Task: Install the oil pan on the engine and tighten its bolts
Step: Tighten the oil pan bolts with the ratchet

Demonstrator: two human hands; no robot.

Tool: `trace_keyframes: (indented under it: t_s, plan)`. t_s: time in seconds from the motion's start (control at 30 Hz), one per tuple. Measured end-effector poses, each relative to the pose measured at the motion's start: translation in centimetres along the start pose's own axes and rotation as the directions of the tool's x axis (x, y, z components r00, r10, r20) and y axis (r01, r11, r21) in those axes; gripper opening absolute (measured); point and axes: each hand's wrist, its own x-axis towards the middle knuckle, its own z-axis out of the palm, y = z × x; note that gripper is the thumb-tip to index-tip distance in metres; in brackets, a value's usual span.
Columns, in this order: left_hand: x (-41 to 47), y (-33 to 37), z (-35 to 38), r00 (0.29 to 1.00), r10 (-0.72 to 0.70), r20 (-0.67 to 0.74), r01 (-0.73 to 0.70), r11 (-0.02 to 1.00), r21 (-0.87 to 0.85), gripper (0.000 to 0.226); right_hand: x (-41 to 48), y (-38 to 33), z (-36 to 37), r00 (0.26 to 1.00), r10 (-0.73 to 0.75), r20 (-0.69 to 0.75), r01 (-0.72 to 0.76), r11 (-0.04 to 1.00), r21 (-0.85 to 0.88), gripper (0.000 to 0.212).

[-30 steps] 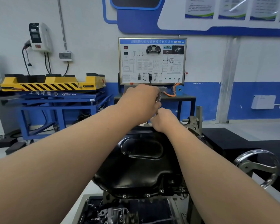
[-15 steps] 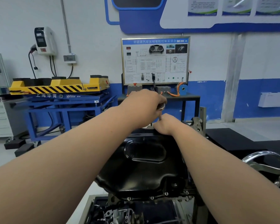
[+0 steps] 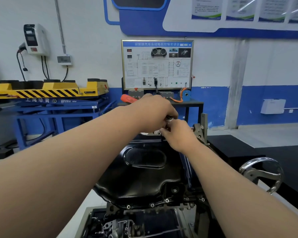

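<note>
The left hand point(image 3: 153, 114) clasps an orange-handled ratchet point(image 3: 127, 99), mostly hidden by knuckles, the right hand point(image 3: 179, 137) pinches its stem just below, bolt unseen, at the far rim of the oil pan point(image 3: 144, 177) under both wrists

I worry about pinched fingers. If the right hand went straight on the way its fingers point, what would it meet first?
Probably the ratchet head, gripped by the left hand, just ahead of the right hand, which pinches the extension bar below it. Depth is unclear.
</note>
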Motion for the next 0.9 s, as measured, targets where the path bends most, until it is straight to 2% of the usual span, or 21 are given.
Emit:
trace_keyframes:
  t_s: [0.07, 0.17, 0.27, 0.33, 0.37, 0.47, 0.57, 0.67, 0.77, 0.83, 0.9]
  plan:
    - [0.0, 0.3, 0.2, 0.996, -0.075, -0.048, 0.074, 0.997, -0.022, 0.029, -0.2, -0.5, 0.2, 0.997, 0.006, -0.071, -0.006, 1.0, 0.005, 0.02]
    - [-0.1, 1.0, 0.6, 0.952, -0.285, -0.109, 0.282, 0.959, -0.036, 0.034, 0.1, -1.3, 0.3, 0.995, 0.03, -0.098, -0.034, 0.999, -0.04, 0.033]
    - [-0.2, 1.3, 1.0, 0.914, -0.398, -0.08, 0.384, 0.911, -0.148, 0.039, 0.1, -2.0, 1.0, 0.986, 0.105, -0.129, -0.113, 0.992, -0.054, 0.04]
    - [-0.3, 1.4, 0.9, 0.94, -0.335, -0.061, 0.325, 0.937, -0.13, 0.018, -0.5, -1.9, 1.6, 0.974, 0.119, -0.195, -0.113, 0.993, 0.04, 0.035]
    - [-0.3, 1.3, 0.9, 0.957, -0.286, -0.056, 0.28, 0.956, -0.09, 0.015, -0.7, -1.7, 1.8, 0.969, 0.128, -0.212, -0.106, 0.988, 0.11, 0.03]
    - [-0.6, 0.9, 0.7, 0.992, -0.129, -0.004, 0.129, 0.989, 0.074, 0.031, -1.1, -1.7, 2.0, 0.971, 0.111, -0.212, -0.067, 0.976, 0.205, 0.011]
    - [-0.7, 0.2, 0.8, 0.999, -0.039, -0.028, 0.043, 0.984, 0.171, 0.035, -1.4, -1.6, 2.2, 0.969, 0.079, -0.234, -0.04, 0.985, 0.165, 0.012]
    - [-1.1, 0.1, 0.8, 0.989, -0.115, -0.091, 0.126, 0.983, 0.135, 0.02, -1.6, -1.6, 2.2, 0.953, 0.126, -0.274, -0.081, 0.982, 0.171, 0.019]
    - [-1.4, 0.7, 1.2, 0.97, -0.216, -0.108, 0.23, 0.963, 0.137, 0.038, -1.6, -1.5, 1.9, 0.947, 0.159, -0.278, -0.115, 0.979, 0.166, 0.03]
    - [-1.3, 1.2, 1.6, 0.959, -0.257, -0.118, 0.268, 0.959, 0.096, 0.038, -1.6, -1.5, 1.9, 0.946, 0.179, -0.27, -0.142, 0.978, 0.152, 0.032]
    - [-1.2, 1.5, 1.7, 0.964, -0.239, -0.119, 0.25, 0.964, 0.087, 0.031, -1.5, -1.5, 1.9, 0.94, 0.201, -0.277, -0.15, 0.97, 0.193, 0.028]
